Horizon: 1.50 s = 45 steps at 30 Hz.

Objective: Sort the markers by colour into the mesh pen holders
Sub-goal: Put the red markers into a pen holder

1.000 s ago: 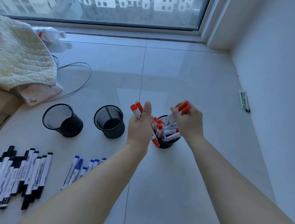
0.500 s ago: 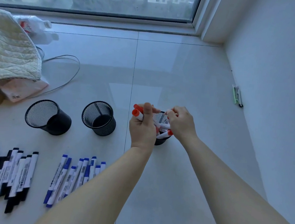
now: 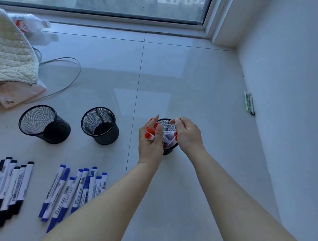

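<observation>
Lowering since earlier, my left hand (image 3: pixel 151 144) grips red markers (image 3: pixel 149 132); my right hand (image 3: pixel 186 135) pinches markers inside the holder (image 3: pixel 168 150).

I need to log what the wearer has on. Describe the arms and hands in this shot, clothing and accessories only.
Both forearms are bare up to the frame edge: no sleeves show. The left hand and right hand wear no gloves, and no rings, watch or bracelet can be seen on either wrist.

Left of the fingers (image 3: pixel 155 123) stood two mesh holders (image 3: pixel 100 125); nearer lay blue markers (image 3: pixel 75 190). Bare floor (image 3: pixel 219 145) stretched right.
</observation>
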### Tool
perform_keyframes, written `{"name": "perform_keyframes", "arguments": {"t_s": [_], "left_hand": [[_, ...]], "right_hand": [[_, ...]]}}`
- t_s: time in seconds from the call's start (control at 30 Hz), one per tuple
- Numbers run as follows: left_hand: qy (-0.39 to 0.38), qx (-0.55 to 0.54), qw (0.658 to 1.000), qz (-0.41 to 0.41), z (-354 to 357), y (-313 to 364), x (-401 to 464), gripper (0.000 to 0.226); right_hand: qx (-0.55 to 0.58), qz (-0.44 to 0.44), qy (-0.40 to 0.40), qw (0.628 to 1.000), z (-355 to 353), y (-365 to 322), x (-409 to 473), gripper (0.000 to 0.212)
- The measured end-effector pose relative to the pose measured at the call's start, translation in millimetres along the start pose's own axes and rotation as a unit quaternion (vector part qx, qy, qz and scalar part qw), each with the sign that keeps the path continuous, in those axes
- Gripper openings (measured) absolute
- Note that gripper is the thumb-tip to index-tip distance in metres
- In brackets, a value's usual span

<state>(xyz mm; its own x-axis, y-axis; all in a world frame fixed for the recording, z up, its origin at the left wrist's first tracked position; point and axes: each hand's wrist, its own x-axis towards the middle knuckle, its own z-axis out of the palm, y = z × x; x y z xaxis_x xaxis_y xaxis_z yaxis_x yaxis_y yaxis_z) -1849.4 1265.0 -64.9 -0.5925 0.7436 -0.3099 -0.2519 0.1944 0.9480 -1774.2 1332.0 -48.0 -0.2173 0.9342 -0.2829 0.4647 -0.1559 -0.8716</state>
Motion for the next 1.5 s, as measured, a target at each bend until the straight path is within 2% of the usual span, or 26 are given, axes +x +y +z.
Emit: {"name": "perform_keyframes", "arguments": {"t_s": [0.1, 0.17, 0.23, 0.33, 0.4, 0.5, 0.67, 0.73, 0.8, 0.87, 0.93, 1.0, 1.13, 1.3, 1.4, 1.5], "left_hand": [[0.034, -0.019, 0.999, -0.004, -0.9, 7.0, 1.9, 0.022], [0.062, -0.008, 0.997, 0.036, -2.4, 10.8, 3.1, 0.014], [0.068, 0.035, 0.994, 0.078, -4.1, 11.7, 3.3, 0.016], [0.054, 0.139, 0.983, 0.106, -8.4, 4.9, 4.3, 0.022], [0.031, 0.203, 0.975, 0.089, -11.1, -3.7, 5.8, 0.028], [-0.005, 0.23, 0.972, 0.05, -12.3, -10.0, 8.8, 0.041], [-0.046, 0.361, 0.93, 0.05, -21.3, -5.3, 8.9, 0.052], [-0.057, 0.366, 0.928, 0.049, -25.8, -3.6, 4.7, 0.055], [-0.047, 0.341, 0.938, 0.051, -32.3, -2.2, -3.2, 0.057], [-0.017, 0.315, 0.948, 0.052, -42.7, 1.0, -12.7, 0.055], [0.008, 0.311, 0.948, 0.062, -57.4, 3.4, -23.5, 0.049], [0.018, 0.325, 0.943, 0.07, -76.9, 3.7, -33.6, 0.042], [0.027, 0.36, 0.932, 0.036, -130.3, -2.8, -46.9, 0.03], [0.053, 0.405, 0.912, -0.024, -200.6, -9.6, -52.5, 0.023], [0.069, 0.449, 0.889, -0.046, -238.2, -13.7, -46.4, 0.023], [0.061, 0.487, 0.868, -0.078, -265.7, -17.9, -35.8, 0.032]], "right_hand": [[0.006, 0.002, 0.006, 1.0, -1.1, 0.1, -1.7, 0.023], [0.012, 0.004, 0.015, 1.0, -0.9, 1.0, -1.9, 0.023], [0.037, 0.01, 0.022, 0.999, 1.1, 1.9, -3.1, 0.025], [0.056, 0.017, 0.035, 0.998, 4.5, 4.5, -6.0, 0.028], [0.07, 0.022, 0.034, 0.997, 5.7, 5.6, -7.1, 0.029], [0.101, 0.036, 0.014, 0.994, 4.9, 3.9, -7.0, 0.029], [0.059, 0.06, -0.007, 0.996, -2.4, -0.5, -6.9, 0.027], [0.042, 0.057, -0.003, 0.997, -3.2, -2.3, -9.9, 0.027], [-0.046, 0.021, 0.049, 0.998, -1.8, -4.1, -16.2, 0.03], [-0.142, -0.043, 0.132, 0.98, 2.7, -10.1, -28.1, 0.028], [-0.186, -0.111, 0.19, 0.958, 11.3, -16.9, -43.8, 0.024], [-0.197, -0.164, 0.211, 0.943, 24.7, -21.8, -61.8, 0.021], [-0.194, -0.192, 0.149, 0.95, 59.8, -19.4, -98.3, 0.019], [-0.159, -0.079, 0.023, 0.984, 104.1, 0.2, -134.1, 0.019], [-0.174, -0.018, -0.039, 0.984, 127.2, 10.8, -144.7, 0.02], [-0.198, 0.04, -0.08, 0.976, 149.7, 17.0, -148.8, 0.023]]}}
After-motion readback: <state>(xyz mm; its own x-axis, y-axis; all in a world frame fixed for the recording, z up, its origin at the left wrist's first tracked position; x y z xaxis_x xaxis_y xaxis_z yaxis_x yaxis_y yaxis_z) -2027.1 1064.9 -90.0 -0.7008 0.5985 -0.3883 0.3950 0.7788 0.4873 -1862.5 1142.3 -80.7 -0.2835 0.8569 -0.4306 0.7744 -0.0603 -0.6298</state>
